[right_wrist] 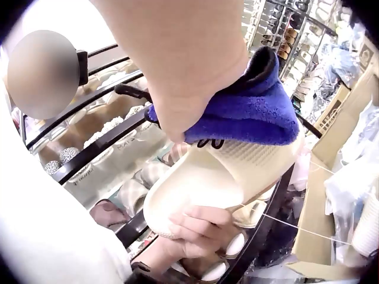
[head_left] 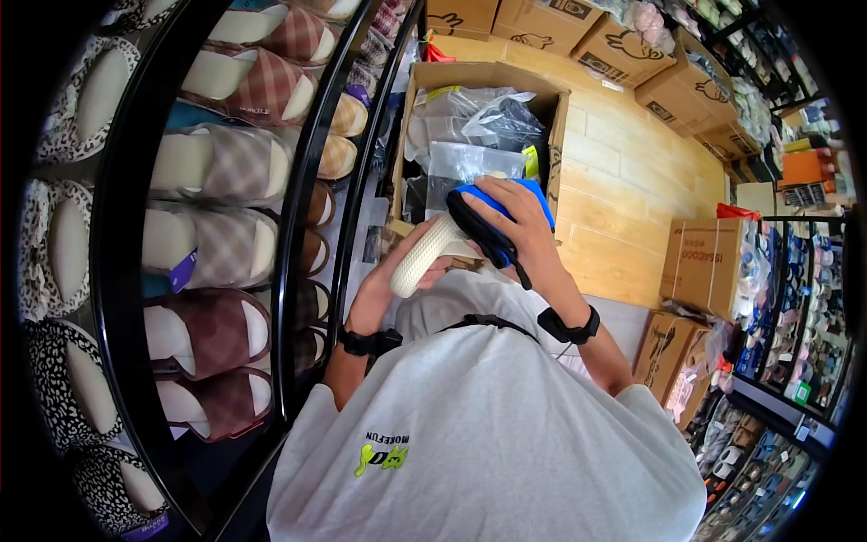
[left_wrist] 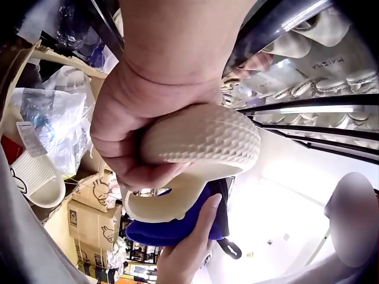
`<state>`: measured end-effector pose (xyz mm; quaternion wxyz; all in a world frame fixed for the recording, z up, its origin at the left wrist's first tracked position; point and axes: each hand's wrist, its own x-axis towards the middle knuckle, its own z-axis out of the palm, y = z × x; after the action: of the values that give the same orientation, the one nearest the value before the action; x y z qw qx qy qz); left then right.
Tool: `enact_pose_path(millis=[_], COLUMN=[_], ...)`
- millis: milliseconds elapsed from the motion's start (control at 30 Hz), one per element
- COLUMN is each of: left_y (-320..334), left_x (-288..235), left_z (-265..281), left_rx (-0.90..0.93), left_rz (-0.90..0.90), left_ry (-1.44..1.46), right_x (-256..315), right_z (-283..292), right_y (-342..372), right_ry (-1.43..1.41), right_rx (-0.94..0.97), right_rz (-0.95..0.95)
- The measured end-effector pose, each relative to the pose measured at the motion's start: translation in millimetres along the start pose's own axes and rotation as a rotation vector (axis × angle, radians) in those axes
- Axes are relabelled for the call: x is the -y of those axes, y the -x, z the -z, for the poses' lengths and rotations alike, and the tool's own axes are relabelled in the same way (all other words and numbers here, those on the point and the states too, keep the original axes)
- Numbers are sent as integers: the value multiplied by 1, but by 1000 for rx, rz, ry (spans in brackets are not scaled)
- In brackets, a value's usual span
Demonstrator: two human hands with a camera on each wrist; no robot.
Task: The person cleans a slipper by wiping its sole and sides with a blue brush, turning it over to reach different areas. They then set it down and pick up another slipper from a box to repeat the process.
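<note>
My left hand (head_left: pixel 420 257) grips a cream slipper (head_left: pixel 426 260) with a bumpy textured surface, fingers wrapped around its heel end. In the right wrist view the slipper's smooth footbed (right_wrist: pixel 192 186) shows, with a small dark marking on the strap. My right hand (head_left: pixel 521 221) holds a blue plush mitt (right_wrist: pixel 249 118) with black edging and a black hanging loop. The blue plush lies against the slipper's strap (right_wrist: pixel 260 165). From the left wrist view, the right thumb presses on the mitt (left_wrist: pixel 169 232) beyond the slipper.
An open cardboard box (head_left: pixel 558 117) holding plastic-bagged goods stands just ahead. Another pale slipper (left_wrist: pixel 44 180) shows beside the bags. A black-framed rack (head_left: pixel 302 99) of slippers runs along the left. Several cartons (head_left: pixel 704 257) line the wooden floor (head_left: pixel 614 208) at the right and back.
</note>
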<state>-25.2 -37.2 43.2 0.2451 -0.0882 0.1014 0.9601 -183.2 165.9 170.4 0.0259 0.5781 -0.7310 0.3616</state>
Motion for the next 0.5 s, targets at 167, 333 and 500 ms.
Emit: enact_pose_path(millis=[167,333,500], left_y=[4,9,11], left_x=[1,4,1], left_z=[-1,-11,-18], left_rx=[-123,-71,-165], left_rz=[-69,-1,-25], left_ry=[-139,14,-108], right_x=[5,-7,1], right_z=[6,14,15], right_y=[2,-3,-8], right_ry=[75,70,94], right_rx=[48,16,-19], right_rz=[122,155,99])
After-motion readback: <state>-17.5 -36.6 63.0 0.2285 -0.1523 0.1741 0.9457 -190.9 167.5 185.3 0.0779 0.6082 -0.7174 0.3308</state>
